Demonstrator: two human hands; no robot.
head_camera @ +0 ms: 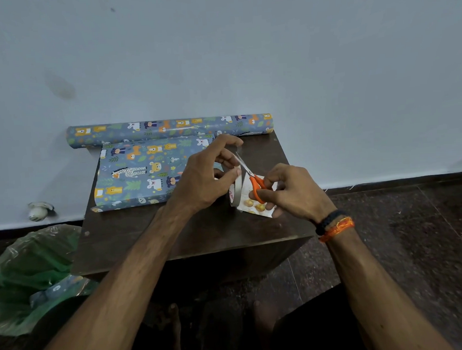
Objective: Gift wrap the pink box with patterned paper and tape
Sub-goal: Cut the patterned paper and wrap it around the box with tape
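Note:
The box (pixel 136 174) lies on the dark wooden table (pixel 190 236), covered in blue animal-patterned paper; no pink shows. My left hand (pixel 206 176) grips a tape roll (pixel 235 192) upright and pulls a clear strip up between finger and thumb. My right hand (pixel 292 193) holds orange-handled scissors (pixel 254 180), blades at the stretched strip. The roll of matching paper (pixel 168 130) lies along the wall behind the box.
A small printed white card (pixel 255 205) lies on the table under my right hand. A green plastic bag (pixel 34 276) with paper scraps sits on the floor at the left. A small white object (pixel 39 210) lies by the wall.

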